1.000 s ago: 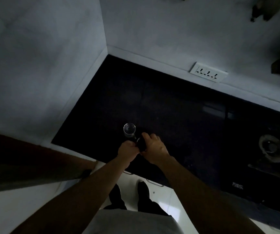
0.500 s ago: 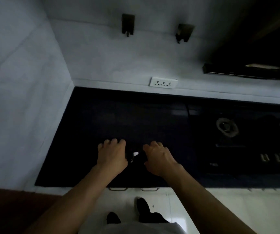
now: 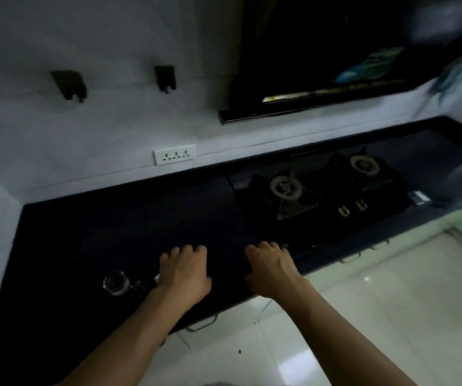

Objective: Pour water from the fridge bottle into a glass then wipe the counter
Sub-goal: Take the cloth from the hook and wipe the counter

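Clear glass (image 3: 116, 282), upright, on dark counter (image 3: 107, 232)

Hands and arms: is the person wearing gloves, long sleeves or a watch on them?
No gloves on the left hand or the right hand. The left forearm and the right forearm are bare, with no sleeves in view. I can see no watch, bracelet or rings, though the kitchen is dim.
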Demonstrator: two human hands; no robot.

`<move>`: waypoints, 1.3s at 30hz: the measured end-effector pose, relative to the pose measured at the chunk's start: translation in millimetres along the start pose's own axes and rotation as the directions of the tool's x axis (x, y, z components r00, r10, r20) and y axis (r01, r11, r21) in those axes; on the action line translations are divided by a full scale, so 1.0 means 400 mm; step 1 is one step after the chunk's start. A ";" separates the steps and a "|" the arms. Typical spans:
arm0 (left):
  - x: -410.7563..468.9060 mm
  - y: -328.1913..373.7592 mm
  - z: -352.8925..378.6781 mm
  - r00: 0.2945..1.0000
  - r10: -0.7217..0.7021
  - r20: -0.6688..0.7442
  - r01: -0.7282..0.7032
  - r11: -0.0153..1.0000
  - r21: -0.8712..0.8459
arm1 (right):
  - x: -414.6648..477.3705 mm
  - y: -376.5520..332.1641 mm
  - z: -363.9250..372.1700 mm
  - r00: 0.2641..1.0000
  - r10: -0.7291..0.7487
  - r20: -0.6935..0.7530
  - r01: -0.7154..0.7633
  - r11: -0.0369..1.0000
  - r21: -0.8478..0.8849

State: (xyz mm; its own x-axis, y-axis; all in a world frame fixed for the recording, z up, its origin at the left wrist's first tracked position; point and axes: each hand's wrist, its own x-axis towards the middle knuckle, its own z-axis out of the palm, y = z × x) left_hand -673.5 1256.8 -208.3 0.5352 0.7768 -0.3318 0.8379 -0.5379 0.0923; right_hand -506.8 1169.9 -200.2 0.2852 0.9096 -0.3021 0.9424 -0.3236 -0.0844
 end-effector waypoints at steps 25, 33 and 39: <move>0.125 1.270 0.024 0.872 0.458 0.175 -0.487 0.847 0.210 | -0.409 1.128 0.017 0.887 0.452 -0.101 -0.429 0.884 0.186; 0.343 1.577 0.002 0.750 0.620 0.233 -0.660 0.726 0.192 | -0.352 1.429 -0.044 0.795 0.601 -0.082 -0.576 0.790 0.210; 0.498 1.820 -0.049 0.651 0.723 0.230 -0.759 0.613 0.219 | -0.310 1.641 -0.086 0.708 0.701 -0.087 -0.660 0.700 0.272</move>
State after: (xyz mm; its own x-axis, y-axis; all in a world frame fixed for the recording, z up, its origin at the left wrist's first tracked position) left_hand 45.4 1026.5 -188.7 0.9301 0.0413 -0.3650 0.0843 -0.9911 0.1028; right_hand 82.3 853.6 -185.5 0.8779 0.4392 -0.1907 0.4237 -0.8981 -0.1180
